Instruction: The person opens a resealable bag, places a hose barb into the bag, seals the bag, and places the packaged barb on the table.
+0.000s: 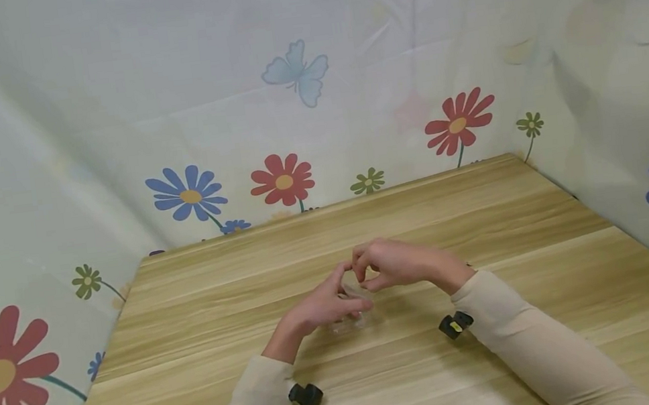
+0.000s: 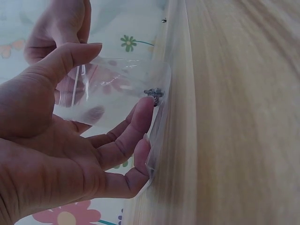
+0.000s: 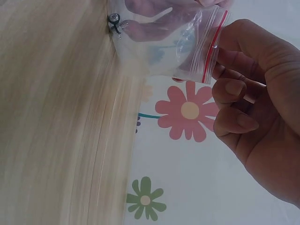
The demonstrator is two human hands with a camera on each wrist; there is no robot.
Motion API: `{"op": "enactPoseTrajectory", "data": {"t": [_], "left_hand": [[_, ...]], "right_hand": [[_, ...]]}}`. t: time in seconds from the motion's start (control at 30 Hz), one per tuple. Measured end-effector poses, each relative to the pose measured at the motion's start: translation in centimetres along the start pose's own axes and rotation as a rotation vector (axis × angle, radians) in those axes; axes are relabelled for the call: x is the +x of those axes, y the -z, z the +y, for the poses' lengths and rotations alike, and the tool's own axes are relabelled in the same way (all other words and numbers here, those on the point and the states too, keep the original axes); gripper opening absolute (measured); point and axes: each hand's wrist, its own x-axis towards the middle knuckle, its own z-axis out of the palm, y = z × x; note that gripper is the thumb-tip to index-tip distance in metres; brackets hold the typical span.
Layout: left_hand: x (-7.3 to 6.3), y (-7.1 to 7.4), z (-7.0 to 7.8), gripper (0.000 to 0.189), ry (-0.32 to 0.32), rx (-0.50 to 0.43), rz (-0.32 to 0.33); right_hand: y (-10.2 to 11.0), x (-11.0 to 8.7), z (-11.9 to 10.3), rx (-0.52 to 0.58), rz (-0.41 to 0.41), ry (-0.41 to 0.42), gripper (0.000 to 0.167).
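Observation:
A clear zip-lock bag [image 3: 161,58] with a red line along its seal stands near the middle of the table, between both hands. Small dark metal pieces [image 2: 153,93], too small to name exactly, lie in its bottom corner. My left hand [image 1: 326,305] holds the bag from the left, thumb near the seal and bent fingers along its side and bottom. From the right, my right hand [image 1: 399,262] pinches the seal edge with thumb and forefinger; its other fingers are curled. In the head view the hands mostly hide the bag.
The wood-grain table [image 1: 204,312] reaches back to a flower-printed curtain [image 1: 351,118], which also runs along both sides. Clear plastic [image 1: 345,325] shows on the table below my left hand. A tiny dark speck [image 2: 164,20] sits near the table surface.

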Motion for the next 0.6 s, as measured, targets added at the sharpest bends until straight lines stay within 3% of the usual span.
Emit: {"op": "enactPoseTrajectory", "data": {"t": [0.37, 0.6], "left_hand": [[0.0, 0.0, 0.1, 0.082, 0.013, 0.004, 0.004], [0.0, -0.1, 0.0, 0.079, 0.033, 0.007, 0.011]], "right_hand": [[0.2, -0.2, 0.1, -0.008, 0.031, 0.034, 0.005], [0.9, -2.3, 1.5, 0.064, 0.077, -0.008, 0.006]]}}
